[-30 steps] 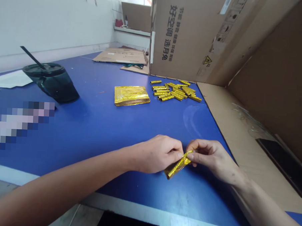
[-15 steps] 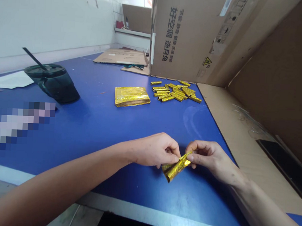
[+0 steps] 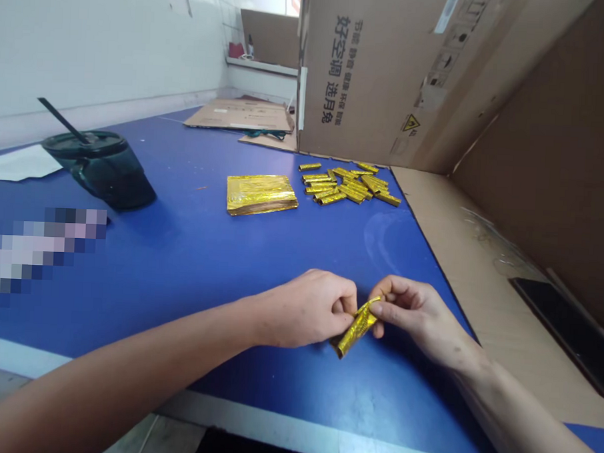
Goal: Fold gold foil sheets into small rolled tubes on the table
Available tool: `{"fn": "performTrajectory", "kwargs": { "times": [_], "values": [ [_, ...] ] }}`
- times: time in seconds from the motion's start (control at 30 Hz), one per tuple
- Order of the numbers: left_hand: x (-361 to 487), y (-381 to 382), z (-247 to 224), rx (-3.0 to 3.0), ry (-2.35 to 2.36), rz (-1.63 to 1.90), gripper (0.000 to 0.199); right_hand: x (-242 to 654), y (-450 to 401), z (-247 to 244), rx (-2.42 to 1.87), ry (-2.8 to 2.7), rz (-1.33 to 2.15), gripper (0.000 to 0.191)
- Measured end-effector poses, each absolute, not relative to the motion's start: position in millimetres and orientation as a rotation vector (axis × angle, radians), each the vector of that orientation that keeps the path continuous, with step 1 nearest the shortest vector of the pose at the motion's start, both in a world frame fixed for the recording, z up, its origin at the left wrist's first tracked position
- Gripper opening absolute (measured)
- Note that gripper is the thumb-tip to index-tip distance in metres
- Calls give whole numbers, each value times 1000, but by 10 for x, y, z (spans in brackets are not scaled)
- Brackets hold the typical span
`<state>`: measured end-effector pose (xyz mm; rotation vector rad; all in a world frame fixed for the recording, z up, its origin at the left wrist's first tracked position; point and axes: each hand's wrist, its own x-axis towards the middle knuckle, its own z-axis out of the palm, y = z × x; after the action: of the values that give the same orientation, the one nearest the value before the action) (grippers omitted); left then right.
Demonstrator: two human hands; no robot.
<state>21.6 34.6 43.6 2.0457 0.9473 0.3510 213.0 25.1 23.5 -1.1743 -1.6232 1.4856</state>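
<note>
A partly rolled sheet of shiny gold foil paper [image 3: 355,332] is held above the front of the blue table. My left hand [image 3: 316,307] pinches its left side, fingers curled in and partly hidden behind the hand. At the sheet's upper right end, my right hand [image 3: 407,308] grips it between thumb and fingers. Farther back lies a flat stack of gold foil paper [image 3: 262,195]. To the right of that stack, several small gold foil rolls [image 3: 351,183] lie in a loose pile.
A dark cup with a straw [image 3: 102,168] stands at the left, by a white paper [image 3: 22,164]. Flat cardboard [image 3: 241,114] lies at the back. A big cardboard box [image 3: 368,76] rises behind the rolls, and a dark flat object [image 3: 562,338] rests on cardboard at the right.
The foil sheet is more tightly rolled and narrower than before. Both hands keep their pinch on it, with the left hand turned slightly. The view has shifted a little.
</note>
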Motion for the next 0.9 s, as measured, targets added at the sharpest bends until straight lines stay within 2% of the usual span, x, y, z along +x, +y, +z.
{"fn": "performTrajectory", "kwargs": {
  "times": [0.37,0.5,0.63,0.9],
  "values": [
    [231,320,413,1964,926,309,14,2109,272,196,-1257,-1656,1240,16],
    [236,322,415,1963,1007,297,26,2112,282,168,-1268,-1637,1228,17],
    [231,363,373,2031,1067,395,16,2116,282,166,-1235,-1585,1240,17],
    [207,518,296,2041,1150,635,14,2155,316,133,-1206,-1548,1176,14]
  ]
}}
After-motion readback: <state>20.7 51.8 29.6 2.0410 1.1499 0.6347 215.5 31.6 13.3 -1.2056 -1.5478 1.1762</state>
